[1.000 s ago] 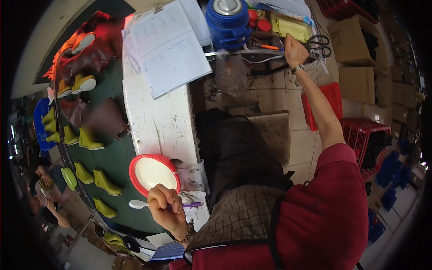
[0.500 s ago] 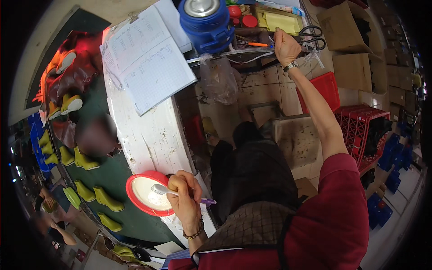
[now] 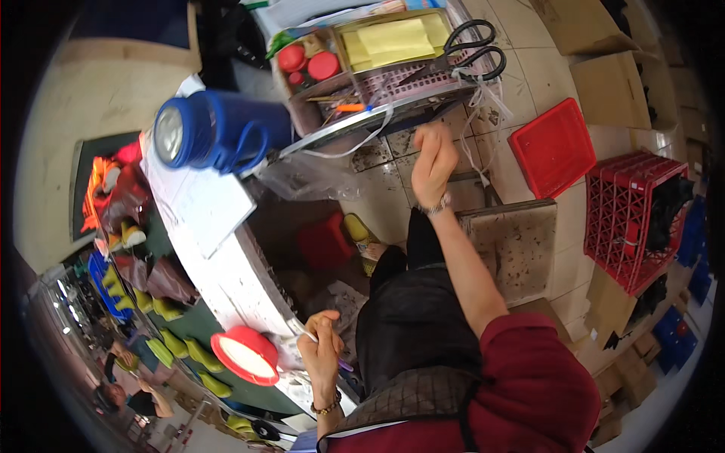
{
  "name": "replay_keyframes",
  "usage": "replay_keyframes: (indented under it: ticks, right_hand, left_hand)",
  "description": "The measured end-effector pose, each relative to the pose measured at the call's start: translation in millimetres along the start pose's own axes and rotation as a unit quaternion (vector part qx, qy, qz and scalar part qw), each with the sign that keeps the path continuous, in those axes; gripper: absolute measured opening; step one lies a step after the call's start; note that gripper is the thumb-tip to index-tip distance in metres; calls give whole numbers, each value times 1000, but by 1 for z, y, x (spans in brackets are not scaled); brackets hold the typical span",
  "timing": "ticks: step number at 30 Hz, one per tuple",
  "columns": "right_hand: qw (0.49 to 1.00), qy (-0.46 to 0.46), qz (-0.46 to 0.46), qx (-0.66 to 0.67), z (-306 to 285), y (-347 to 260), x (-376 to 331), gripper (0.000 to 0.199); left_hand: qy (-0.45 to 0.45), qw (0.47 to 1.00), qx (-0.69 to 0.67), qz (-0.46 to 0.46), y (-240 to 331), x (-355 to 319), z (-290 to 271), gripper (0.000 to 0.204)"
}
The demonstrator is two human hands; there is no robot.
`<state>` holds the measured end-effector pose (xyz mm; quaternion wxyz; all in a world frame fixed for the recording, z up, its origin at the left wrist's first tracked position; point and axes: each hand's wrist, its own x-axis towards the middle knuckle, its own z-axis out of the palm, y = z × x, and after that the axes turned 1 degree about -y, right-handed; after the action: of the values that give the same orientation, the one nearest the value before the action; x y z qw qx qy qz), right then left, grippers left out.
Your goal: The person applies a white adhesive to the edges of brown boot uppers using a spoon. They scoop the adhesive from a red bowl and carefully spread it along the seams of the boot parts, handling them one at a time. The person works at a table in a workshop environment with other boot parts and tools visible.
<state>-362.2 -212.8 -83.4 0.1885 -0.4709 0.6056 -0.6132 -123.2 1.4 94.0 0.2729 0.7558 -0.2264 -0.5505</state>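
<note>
My left hand [image 3: 321, 351] is closed around a small brush [image 3: 345, 365], whose purple handle end sticks out below the fingers. Just left of that hand, a red bowl [image 3: 270, 362] of white paste stands on the white worktop [image 3: 226, 283]. My right hand [image 3: 436, 166] hangs over the floor in front of the tray of odds and ends, fingers pressed together. Whatever may be between them is hidden. Above it, black-handled scissors [image 3: 495, 62] lie at the end of a pink basket [image 3: 404, 87] next to yellow paper [image 3: 389, 41].
A blue jug [image 3: 204, 132] and an open notebook [image 3: 200, 215] are on the worktop. Yellow-green shoe parts [image 3: 202, 355] line the green surface at left. A stool [image 3: 513, 249], red tray [image 3: 555, 147] and red crate [image 3: 630, 219] stand right. Another person [image 3: 140, 396] is at lower left.
The view has shifted toward the box of odds and ends. My right hand has drawn back from beside the scissors toward me. The brush has moved away from over the bowl.
</note>
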Motion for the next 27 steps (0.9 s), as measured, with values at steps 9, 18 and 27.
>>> replay_keyframes:
  ticks: [9,18,27]
  right_hand:
    - [910,-172,315,-207,54,283,-203,27]
    - [749,-526,177,-362,172,518,-248,34]
    - [676,-550,-10,-491,201,596,-292,36]
  left_hand:
    - [3,997,72,-40,-48,57,44,54]
    - [-8,990,73,-117,-116,135,57,45]
    - [53,993,33,-97,-186,186,72,48]
